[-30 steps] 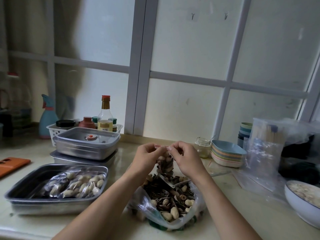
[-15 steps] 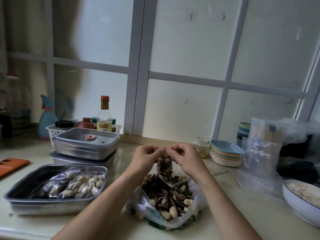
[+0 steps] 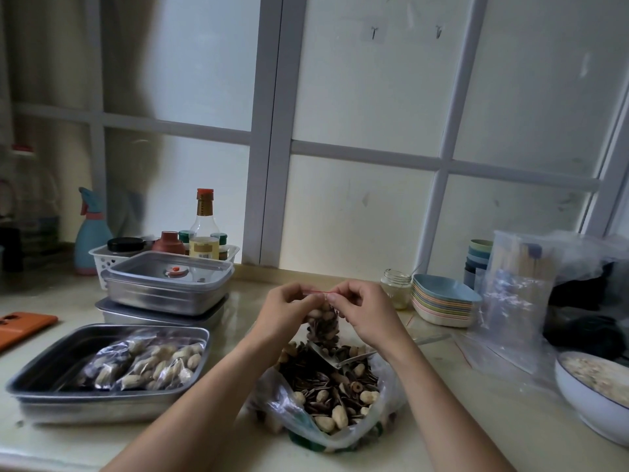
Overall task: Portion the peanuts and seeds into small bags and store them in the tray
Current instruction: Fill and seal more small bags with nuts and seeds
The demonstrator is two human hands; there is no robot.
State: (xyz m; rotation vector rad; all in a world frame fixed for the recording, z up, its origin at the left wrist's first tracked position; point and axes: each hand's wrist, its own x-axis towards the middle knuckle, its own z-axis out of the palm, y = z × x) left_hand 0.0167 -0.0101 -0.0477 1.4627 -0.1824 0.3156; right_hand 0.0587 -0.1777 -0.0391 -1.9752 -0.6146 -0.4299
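A small clear bag filled with peanuts and seeds hangs between my hands above the big open bag of peanuts and sunflower seeds. My left hand and my right hand each pinch the small bag's red zip strip at the top, fingers curled over it. A metal scoop lies in the big bag. At the left, a steel tray holds several filled small bags of peanuts.
Lidded steel containers are stacked behind the tray, before a white basket of bottles. Stacked coloured dishes, a glass jar, loose empty plastic bags and a white bowl stand at the right. An orange phone lies far left.
My hands have stayed at the top of the small bag, fingers shifting slightly along its zip strip. The bag hangs in the same place.
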